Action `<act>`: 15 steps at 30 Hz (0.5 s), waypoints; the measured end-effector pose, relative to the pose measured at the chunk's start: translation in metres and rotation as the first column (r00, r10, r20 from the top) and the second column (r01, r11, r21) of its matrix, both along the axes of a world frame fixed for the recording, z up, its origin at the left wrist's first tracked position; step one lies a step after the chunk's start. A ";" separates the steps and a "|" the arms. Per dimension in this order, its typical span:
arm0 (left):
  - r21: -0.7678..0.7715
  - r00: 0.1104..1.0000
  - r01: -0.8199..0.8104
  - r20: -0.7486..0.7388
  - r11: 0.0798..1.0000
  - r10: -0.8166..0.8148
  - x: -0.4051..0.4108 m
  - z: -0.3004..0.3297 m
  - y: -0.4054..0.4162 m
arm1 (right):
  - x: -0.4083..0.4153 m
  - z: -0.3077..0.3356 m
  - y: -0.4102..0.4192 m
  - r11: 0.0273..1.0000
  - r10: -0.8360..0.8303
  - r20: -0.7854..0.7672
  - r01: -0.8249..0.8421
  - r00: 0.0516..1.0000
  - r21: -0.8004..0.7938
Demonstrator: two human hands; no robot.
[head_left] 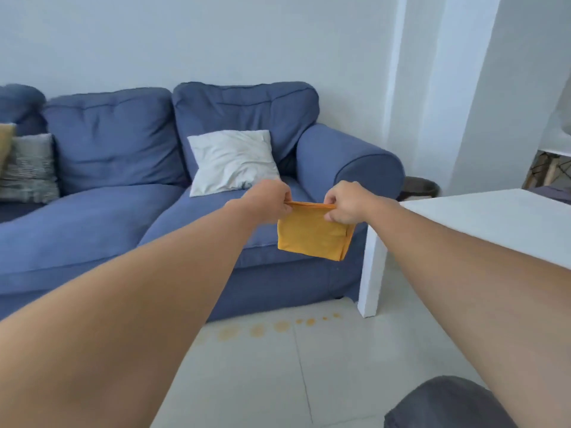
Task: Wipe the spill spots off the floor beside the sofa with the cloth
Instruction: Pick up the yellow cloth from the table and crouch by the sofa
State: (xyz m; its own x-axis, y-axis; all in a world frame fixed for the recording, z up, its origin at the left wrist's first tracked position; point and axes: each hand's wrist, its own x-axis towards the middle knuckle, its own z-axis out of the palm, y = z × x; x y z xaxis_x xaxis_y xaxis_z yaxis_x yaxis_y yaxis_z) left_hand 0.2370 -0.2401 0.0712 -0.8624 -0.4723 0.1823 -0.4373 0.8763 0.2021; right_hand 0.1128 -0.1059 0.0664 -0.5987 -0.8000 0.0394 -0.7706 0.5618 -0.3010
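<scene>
You have both arms stretched out in front of you, and your 2 hands share the folded yellow cloth [312, 234]. Your left hand [268, 202] is curled nearly into a fist, its fingers pinched shut on the left end of the cloth's top edge. Your right hand [343, 202] is closed the same way on the right end, thumb and fingers pressed together over the fabric, with the lower fingers tucked against the cloth's upper right corner. The top edge runs taut between the 2 grips, and the rest of the cloth hangs free below them in the air, in front of the blue sofa [129, 217] and its white cushion [231, 162].

The spill spots [278, 326] lie well below the cloth, a row of orange-yellow rings and dots on the pale tiled floor [278, 381], just in front of the sofa's base and near the leg of the white table [494, 217] on your right.
</scene>
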 end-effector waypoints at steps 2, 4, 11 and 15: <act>0.025 0.995 -0.098 0.030 0.995 0.097 0.047 -0.014 -0.040 | 0.037 -0.014 -0.048 0.993 0.113 0.044 -0.114 0.993 0.007; 0.059 0.979 -0.191 0.089 0.980 0.185 0.093 -0.036 -0.077 | 0.073 -0.038 -0.093 0.979 0.198 0.108 -0.201 0.974 0.023; 0.216 0.861 -0.440 0.377 0.872 0.341 0.216 -0.185 -0.172 | 0.177 -0.201 -0.217 0.900 0.330 0.349 -0.404 0.877 0.162; 0.251 0.787 -0.554 0.470 0.794 0.400 0.257 -0.290 -0.209 | 0.221 -0.309 -0.265 0.888 0.321 0.419 -0.424 0.849 0.180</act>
